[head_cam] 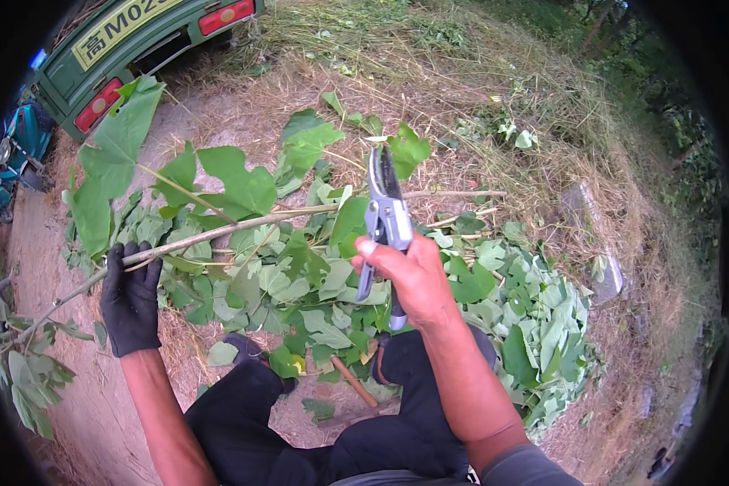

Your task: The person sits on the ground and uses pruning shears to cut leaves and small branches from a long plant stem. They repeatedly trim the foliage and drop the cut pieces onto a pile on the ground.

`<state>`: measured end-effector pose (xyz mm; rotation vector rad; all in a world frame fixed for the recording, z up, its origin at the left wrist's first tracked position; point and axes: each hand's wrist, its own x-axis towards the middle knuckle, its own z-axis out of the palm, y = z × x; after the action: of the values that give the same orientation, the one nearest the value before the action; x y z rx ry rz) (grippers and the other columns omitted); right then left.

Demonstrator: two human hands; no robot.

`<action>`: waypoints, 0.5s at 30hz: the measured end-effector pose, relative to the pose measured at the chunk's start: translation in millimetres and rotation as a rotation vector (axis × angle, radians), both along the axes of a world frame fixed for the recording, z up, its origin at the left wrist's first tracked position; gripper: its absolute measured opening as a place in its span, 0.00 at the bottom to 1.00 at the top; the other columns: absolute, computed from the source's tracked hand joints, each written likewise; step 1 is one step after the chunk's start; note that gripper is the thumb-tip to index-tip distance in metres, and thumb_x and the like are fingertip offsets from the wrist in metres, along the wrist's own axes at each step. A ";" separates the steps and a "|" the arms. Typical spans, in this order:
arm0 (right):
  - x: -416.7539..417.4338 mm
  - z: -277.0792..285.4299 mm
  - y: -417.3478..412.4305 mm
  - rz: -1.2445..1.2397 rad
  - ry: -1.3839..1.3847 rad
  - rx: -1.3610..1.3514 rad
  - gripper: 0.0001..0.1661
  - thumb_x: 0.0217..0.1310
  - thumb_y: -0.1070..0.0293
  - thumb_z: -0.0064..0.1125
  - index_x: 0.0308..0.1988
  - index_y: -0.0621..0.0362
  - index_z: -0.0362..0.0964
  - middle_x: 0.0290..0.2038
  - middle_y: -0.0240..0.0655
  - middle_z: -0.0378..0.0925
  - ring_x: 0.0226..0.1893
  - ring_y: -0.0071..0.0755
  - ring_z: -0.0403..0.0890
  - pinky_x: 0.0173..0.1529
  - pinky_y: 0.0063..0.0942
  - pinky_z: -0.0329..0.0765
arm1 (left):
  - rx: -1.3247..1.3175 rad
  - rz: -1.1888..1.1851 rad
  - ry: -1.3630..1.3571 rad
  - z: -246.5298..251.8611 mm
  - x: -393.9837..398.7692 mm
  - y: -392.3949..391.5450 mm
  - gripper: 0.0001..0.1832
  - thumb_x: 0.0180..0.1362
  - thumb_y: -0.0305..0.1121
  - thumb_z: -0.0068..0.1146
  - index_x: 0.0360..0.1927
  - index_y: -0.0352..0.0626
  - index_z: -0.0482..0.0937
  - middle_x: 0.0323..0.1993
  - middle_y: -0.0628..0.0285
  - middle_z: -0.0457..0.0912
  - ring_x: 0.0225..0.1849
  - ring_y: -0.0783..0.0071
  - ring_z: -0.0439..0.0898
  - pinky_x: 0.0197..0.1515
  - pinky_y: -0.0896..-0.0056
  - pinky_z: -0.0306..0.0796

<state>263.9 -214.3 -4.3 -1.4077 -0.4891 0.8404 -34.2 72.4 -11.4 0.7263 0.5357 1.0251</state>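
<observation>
My left hand (pixel 132 297), in a dark work glove, holds a long leafy branch (pixel 231 229) from beneath, its fingers curled over the stem. The branch runs from the lower left up to the middle of the view and carries broad lobed leaves. In my bare right hand (pixel 410 273) is a pair of pruning shears (pixel 387 212), blades pointing away from me. The shears' tip is close to the branch's right-hand part in the picture; whether they touch cannot be told. Under both hands lies a heap of cut leafy branches (pixel 316 285).
A green vehicle (pixel 152 45) with red tail lights stands at the upper left, beside a teal machine (pixel 27 133). A wooden handle (pixel 353 381) lies between my feet. Leaves pile up (pixel 547 340) to the right, near a stone block (pixel 601 273). Dry grass (pixel 522 79) covers the far ground.
</observation>
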 end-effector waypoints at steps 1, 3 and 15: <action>-3.2 -2.4 2.8 0.049 -0.063 -0.050 0.17 0.59 0.60 0.63 0.40 0.64 0.74 0.30 0.32 0.77 0.30 0.24 0.77 0.36 0.26 0.74 | 0.014 0.030 -0.014 -2.2 -7.2 1.3 0.17 0.69 0.33 0.50 0.57 0.36 0.73 0.56 0.49 0.77 0.61 0.51 0.74 0.62 0.49 0.73; -10.0 14.7 5.3 0.140 -0.142 -0.169 0.20 0.58 0.57 0.63 0.35 0.65 0.68 0.26 0.30 0.69 0.28 0.22 0.69 0.32 0.27 0.68 | 0.057 0.010 -0.062 -6.0 -27.5 8.6 0.19 0.69 0.33 0.49 0.60 0.37 0.71 0.59 0.49 0.75 0.62 0.52 0.74 0.63 0.49 0.72; -15.2 21.6 -3.1 0.243 -0.278 -0.359 0.29 0.59 0.57 0.61 0.50 0.71 0.69 0.29 0.44 0.77 0.31 0.37 0.78 0.38 0.35 0.74 | 0.214 0.004 -0.207 0.2 -60.5 21.4 0.19 0.70 0.32 0.47 0.61 0.36 0.71 0.59 0.51 0.76 0.62 0.55 0.74 0.63 0.53 0.71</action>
<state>248.7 -217.4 17.3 -1.8354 -0.7607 0.9645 -94.6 93.7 -11.2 0.7969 0.2508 1.1573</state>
